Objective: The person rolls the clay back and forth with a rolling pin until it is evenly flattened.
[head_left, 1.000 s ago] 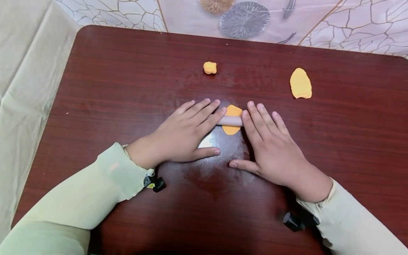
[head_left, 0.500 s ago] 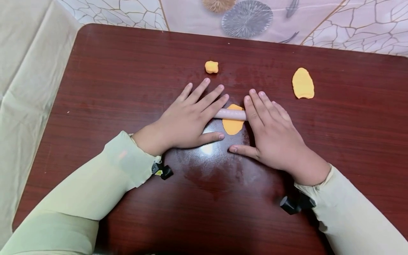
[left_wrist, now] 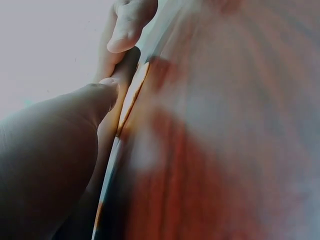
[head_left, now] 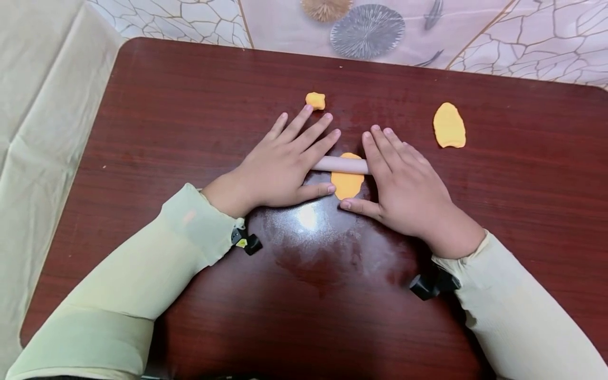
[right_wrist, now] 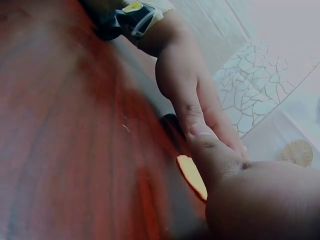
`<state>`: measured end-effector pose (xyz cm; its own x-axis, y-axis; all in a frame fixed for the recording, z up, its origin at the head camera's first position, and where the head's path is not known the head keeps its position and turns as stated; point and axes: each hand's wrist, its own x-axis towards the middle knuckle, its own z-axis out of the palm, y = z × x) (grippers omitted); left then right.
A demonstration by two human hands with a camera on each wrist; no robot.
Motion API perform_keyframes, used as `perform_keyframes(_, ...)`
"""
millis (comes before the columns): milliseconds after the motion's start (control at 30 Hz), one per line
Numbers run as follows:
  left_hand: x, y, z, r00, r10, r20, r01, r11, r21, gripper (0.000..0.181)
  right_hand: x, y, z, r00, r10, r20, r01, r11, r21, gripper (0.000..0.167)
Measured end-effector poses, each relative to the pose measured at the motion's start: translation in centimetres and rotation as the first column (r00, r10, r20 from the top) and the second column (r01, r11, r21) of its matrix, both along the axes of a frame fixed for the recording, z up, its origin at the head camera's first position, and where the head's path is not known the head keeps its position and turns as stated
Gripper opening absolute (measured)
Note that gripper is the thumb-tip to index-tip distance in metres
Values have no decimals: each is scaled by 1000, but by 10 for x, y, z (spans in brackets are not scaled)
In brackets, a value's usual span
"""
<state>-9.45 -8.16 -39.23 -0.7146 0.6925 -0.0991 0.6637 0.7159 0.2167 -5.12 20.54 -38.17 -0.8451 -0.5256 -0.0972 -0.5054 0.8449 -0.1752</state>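
A pale pinkish rolling pin (head_left: 344, 164) lies across a flattened orange piece of dough (head_left: 348, 184) on the table. My left hand (head_left: 285, 166) lies flat over the pin's left end, fingers straight and spread. Over the right end rests my right hand (head_left: 404, 184), its fingers straight and the thumb held out toward the left thumb. Both palms hide the ends of the pin. In the left wrist view the dough (left_wrist: 134, 97) shows as a thin edge beyond the thumb. The right wrist view shows part of the same dough (right_wrist: 192, 176) beside the thumb.
A small lump of yellow-orange dough (head_left: 315, 101) sits just beyond the left fingertips. Farther right lies a flat oval dough piece (head_left: 449, 125). The dark red wooden table (head_left: 214, 79) meets a patterned wall covering (head_left: 294, 26) at the back and pale cloth (head_left: 52, 126) at the left.
Both hands have slid forward, away from the body, and the pin has rolled with them toward the far edge of the dough. More of the dough's near part now shows.
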Motion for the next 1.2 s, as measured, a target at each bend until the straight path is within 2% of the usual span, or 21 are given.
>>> perform_keyframes(167, -9, 2, -3, 1000, 8, 6, -8, 1000, 0, 97, -11, -1, 1, 998, -25, 65, 23, 999, 25, 122)
perform_keyframes(433, -26, 7, -1, 999, 35, -31, -36, 999, -30, 96, -33, -1, -1, 992, -36, 118, 32, 999, 36, 117)
perform_keyframes(833, -46, 13, 8, 990, 115, 79, -112, 993, -47, 85, -63, 3, -2, 985, -66, 162, 61, 997, 36, 100)
perform_keyframes(1200, -63, 15, 12, 980, 172, 99, -165, 984, -68, 75, -85, 5, 0, 974, -88, 211, 84, 996, 25, 90)
